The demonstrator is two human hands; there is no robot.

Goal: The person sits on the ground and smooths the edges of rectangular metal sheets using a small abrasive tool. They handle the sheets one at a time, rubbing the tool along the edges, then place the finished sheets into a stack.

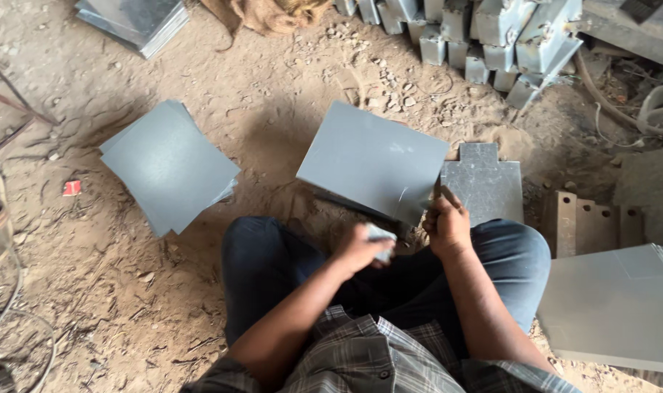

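grey sheet-metal square (371,161) lies tilted just ahead of the knees, its near right corner lifted toward the person while its far edge slopes away onto the dirt floor (273,94). it is roughly square, so no long axis stands out; one diagonal runs from that near corner up and left. right hand (446,225) is the nearer one, closed at the sheet's near right corner, seemingly pinching the edge together with a thin dark tool whose kind i cannot tell. left hand (364,247) sits just below the sheet's near edge, curled around a small pale grey piece (382,242), not touching the sheet as far as i can see. beside the right hand a notched grey plate (484,185) lies flat. well apart to the left rests a stack of grey sheets (167,166); folded metal boxes (491,36) are piled beyond.
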